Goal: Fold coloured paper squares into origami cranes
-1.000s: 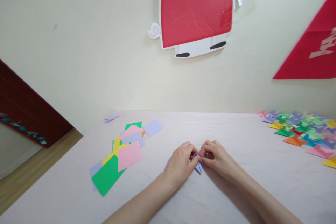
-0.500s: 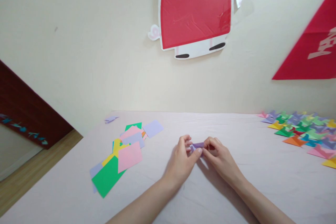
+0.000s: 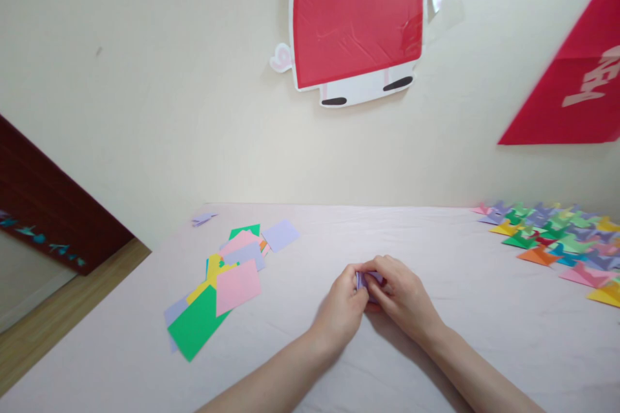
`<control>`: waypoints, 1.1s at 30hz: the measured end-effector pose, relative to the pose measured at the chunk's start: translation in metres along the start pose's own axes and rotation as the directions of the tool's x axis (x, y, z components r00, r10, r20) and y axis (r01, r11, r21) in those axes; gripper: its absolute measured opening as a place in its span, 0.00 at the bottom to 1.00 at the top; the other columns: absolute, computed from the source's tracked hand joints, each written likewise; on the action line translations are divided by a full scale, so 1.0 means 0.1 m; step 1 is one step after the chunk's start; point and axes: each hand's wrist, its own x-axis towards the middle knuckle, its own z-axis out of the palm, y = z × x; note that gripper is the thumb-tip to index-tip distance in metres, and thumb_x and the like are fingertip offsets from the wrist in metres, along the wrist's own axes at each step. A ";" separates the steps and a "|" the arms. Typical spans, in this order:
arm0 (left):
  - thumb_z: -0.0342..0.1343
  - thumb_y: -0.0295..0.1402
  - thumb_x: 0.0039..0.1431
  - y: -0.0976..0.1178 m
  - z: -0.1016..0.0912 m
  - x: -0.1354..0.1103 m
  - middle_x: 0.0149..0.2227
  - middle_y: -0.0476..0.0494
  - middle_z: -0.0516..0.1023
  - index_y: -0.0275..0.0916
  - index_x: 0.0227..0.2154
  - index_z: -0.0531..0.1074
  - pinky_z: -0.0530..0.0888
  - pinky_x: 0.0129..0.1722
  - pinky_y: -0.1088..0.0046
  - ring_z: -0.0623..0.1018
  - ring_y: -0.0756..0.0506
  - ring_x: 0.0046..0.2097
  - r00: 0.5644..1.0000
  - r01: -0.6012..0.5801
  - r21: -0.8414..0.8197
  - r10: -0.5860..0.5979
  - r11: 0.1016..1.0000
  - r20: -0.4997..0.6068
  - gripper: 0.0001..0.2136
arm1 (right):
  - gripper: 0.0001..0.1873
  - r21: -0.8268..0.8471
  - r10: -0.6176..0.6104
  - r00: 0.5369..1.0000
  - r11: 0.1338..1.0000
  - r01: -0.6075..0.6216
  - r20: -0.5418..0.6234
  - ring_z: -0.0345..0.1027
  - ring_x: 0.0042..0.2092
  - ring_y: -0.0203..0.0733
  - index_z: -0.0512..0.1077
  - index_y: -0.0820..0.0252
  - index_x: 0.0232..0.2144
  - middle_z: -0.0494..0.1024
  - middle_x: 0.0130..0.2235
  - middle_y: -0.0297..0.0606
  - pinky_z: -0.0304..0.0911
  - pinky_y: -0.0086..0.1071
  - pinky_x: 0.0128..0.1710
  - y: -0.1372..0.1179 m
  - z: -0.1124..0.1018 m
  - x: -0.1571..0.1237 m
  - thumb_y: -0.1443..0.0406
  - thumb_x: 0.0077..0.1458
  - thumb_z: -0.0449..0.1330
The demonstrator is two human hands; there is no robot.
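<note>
Moved: the left hand [image 3: 341,306] and right hand [image 3: 402,293] have been drawn closer together than half a second ago, so the purple paper [image 3: 362,279] is mostly covered.
Counts: one purple paper; two hands; one lilac scrap [image 3: 202,218]; the flat sheets [image 3: 227,284] and folded pieces [image 3: 557,239] overlap too much to be counted.
Position: the purple paper is held between both hands' fingertips, low over the table [image 3: 436,361].
Grip: both hands are narrowly closed and pinch the paper from either side.

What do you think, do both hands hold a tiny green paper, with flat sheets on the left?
No. The head view shows the left hand and right hand holding a tiny purple paper, not green; flat sheets on the left.
</note>
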 end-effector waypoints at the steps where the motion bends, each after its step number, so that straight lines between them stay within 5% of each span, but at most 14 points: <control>1: 0.47 0.21 0.53 0.01 0.01 0.00 0.41 0.43 0.77 0.37 0.42 0.68 0.76 0.39 0.70 0.78 0.46 0.41 1.000 0.028 -0.028 -0.028 0.999 0.003 0.14 | 0.10 0.050 0.006 1.000 0.999 -0.006 0.011 0.67 0.35 0.43 0.72 0.54 0.36 0.74 0.32 0.36 0.60 0.35 0.36 0.01 0.00 0.00 0.67 0.58 0.51; 8: 0.54 0.27 0.46 0.11 -0.01 0.05 0.32 0.46 0.77 0.36 0.37 0.68 0.75 0.34 0.71 0.77 0.47 0.33 0.984 0.179 -0.133 -0.180 0.975 0.007 0.13 | 0.09 0.219 0.017 1.000 0.975 -0.021 0.020 0.67 0.32 0.40 0.71 0.56 0.29 0.73 0.29 0.35 0.61 0.32 0.33 -0.01 -0.05 0.01 0.66 0.56 0.51; 17: 0.59 0.45 0.51 0.11 -0.06 0.03 0.31 0.47 0.77 0.35 0.41 0.66 0.74 0.33 0.70 0.78 0.48 0.30 0.989 0.145 -0.128 -0.142 0.981 0.027 0.20 | 0.11 0.324 0.138 0.989 0.934 -0.149 0.057 0.69 0.33 0.39 0.75 0.57 0.35 0.76 0.32 0.35 0.62 0.31 0.34 0.01 -0.04 0.02 0.62 0.57 0.53; 23: 0.57 0.47 0.54 0.02 -0.09 0.03 0.30 0.46 0.78 0.36 0.42 0.64 0.75 0.32 0.70 0.80 0.46 0.31 0.994 0.095 -0.054 -0.098 0.994 -0.056 0.20 | 0.13 0.378 0.292 0.954 0.878 -0.293 0.063 0.67 0.27 0.38 0.69 0.57 0.31 0.73 0.26 0.32 0.61 0.31 0.29 0.03 -0.03 -0.01 0.55 0.58 0.53; 33: 0.59 0.47 0.52 0.13 -0.07 0.01 0.28 0.45 0.78 0.37 0.37 0.65 0.74 0.26 0.73 0.81 0.44 0.29 0.988 0.108 -0.028 -0.111 0.994 -0.109 0.19 | 0.16 0.297 0.269 0.963 0.918 -0.262 0.018 0.61 0.29 0.39 0.65 0.57 0.23 0.68 0.24 0.32 0.57 0.31 0.29 0.04 -0.04 0.00 0.55 0.57 0.52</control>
